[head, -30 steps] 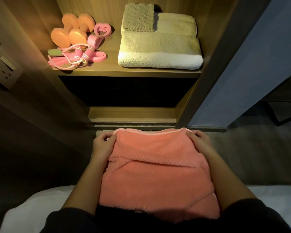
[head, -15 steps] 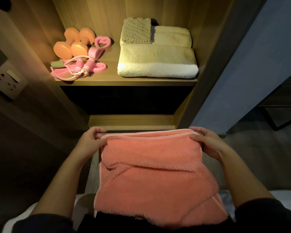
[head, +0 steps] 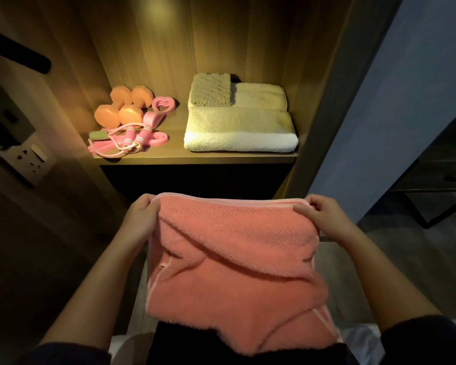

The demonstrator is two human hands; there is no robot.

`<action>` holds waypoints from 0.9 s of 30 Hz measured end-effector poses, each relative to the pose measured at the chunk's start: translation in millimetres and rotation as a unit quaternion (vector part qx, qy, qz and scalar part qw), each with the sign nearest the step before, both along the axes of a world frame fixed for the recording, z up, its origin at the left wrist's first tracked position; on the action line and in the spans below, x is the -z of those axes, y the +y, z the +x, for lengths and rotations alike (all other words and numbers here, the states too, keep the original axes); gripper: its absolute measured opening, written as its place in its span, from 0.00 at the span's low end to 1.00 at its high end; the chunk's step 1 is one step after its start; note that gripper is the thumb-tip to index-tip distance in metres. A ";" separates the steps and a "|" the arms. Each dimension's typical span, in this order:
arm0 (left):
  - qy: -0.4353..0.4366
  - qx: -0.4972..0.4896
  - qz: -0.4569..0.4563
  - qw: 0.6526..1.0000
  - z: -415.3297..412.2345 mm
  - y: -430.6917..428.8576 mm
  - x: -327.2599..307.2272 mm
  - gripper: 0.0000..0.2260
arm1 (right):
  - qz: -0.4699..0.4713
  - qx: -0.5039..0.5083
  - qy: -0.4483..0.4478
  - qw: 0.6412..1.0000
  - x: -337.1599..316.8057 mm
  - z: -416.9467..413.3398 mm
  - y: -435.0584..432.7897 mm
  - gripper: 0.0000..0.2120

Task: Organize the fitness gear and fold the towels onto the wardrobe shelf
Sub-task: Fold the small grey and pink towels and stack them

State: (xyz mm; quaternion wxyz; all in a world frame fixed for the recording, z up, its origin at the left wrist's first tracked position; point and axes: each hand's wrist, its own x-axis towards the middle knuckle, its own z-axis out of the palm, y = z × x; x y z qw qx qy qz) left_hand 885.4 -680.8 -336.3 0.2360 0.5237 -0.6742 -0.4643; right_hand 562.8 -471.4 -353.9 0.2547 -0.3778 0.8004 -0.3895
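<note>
The left hand [head: 140, 217] and right hand [head: 324, 216] each pinch a top corner of the folded coral-pink terry towel [head: 234, 262], fingers curled around its edge. The towel is held below the lit wooden wardrobe shelf [head: 195, 160], which carries a folded cream towel stack [head: 240, 127] beside orange dumbbells [head: 121, 108].

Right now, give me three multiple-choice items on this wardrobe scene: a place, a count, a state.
1. The orange dumbbells lie: A) left of the cream towels B) on top of them C) on the floor.
2. Dumbbells on the shelf: A) one B) two C) five.
3. The pink towel is: A) gripped by both hands B) held by one hand C) lying on the shelf.
Answers: A, they sit at the shelf's left end; B, two lie side by side; A, the left hand and right hand each grip a top corner.
</note>
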 end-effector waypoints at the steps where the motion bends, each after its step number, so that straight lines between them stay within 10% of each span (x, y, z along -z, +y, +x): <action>1: -0.008 -0.012 -0.030 0.999 -3.6 -4.7 -6.5 0.10 | -0.007 -0.022 0.010 1.000 -9.2 -2.6 -0.5 0.09; 8: -0.073 0.043 -0.137 0.987 -15.3 -25.9 -34.6 0.09 | -0.025 -0.096 0.131 0.986 -44.8 -8.8 1.6 0.06; 27: -0.030 0.157 -0.174 0.972 -20.3 -42.0 -74.5 0.08 | -0.256 -0.051 0.108 0.959 -92.0 -5.7 -11.7 0.11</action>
